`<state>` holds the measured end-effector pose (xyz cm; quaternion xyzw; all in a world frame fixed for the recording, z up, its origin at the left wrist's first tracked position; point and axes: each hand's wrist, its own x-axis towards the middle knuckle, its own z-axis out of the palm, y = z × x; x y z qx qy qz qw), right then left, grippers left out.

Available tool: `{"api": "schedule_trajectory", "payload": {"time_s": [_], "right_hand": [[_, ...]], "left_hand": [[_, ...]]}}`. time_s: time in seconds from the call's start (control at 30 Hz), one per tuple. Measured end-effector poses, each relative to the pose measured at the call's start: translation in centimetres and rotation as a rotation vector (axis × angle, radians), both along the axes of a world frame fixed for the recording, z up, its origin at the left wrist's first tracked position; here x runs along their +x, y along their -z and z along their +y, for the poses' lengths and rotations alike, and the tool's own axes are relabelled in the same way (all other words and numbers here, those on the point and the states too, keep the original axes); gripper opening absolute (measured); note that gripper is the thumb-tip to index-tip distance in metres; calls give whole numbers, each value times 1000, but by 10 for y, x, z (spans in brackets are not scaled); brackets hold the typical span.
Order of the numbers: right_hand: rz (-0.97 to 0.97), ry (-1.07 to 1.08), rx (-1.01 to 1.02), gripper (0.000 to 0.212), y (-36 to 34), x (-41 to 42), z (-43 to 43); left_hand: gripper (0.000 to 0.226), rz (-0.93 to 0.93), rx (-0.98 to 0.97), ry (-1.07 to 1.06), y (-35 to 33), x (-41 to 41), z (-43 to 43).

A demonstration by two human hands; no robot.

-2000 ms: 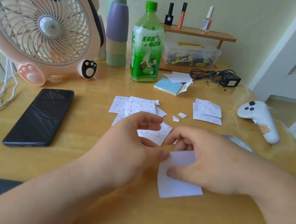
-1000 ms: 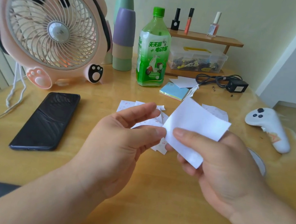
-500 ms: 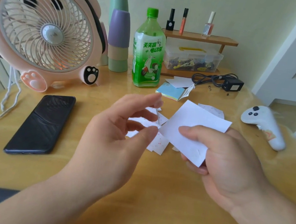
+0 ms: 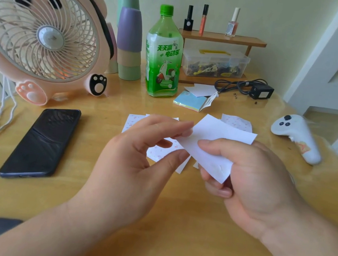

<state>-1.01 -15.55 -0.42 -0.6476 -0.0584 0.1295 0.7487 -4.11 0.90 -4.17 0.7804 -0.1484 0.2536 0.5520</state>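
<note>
Left hand (image 4: 137, 162) neared, grip wide, while right hand (image 4: 253, 182) pinches paper (image 4: 216, 138) above wooden table (image 4: 184, 220).

We see a plain white paper (image 4: 215, 142), red-speckled white sheets (image 4: 237, 123), a green bottle (image 4: 163, 58), a pink fan (image 4: 40, 33), and a black phone (image 4: 42, 141).

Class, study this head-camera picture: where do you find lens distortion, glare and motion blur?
Head view: the wide-angle lens bulges the fan and tilts the door frame at the edges; soft glare sheens the table near the controller; the left hand looks slightly blurred, the white paper in the right hand sharper.
</note>
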Motion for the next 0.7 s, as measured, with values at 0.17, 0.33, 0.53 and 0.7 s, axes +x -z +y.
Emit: {"api": "schedule_trajectory", "payload": {"time_s": [0.17, 0.33, 0.53, 0.7], "right_hand": [[8, -21, -13, 26, 0, 1, -1], [18, -31, -19, 25, 0, 1, -2], [29, -36, -25, 22, 1, 2, -3], [28, -58, -48, 16, 2, 2, -4]], "left_hand": [[35, -3, 4, 6, 1, -1, 1], [34, -22, 29, 3, 1, 0, 0], [29, -61, 73, -42, 0, -2, 0], [29, -108, 192, -147, -6, -6, -1]]}}
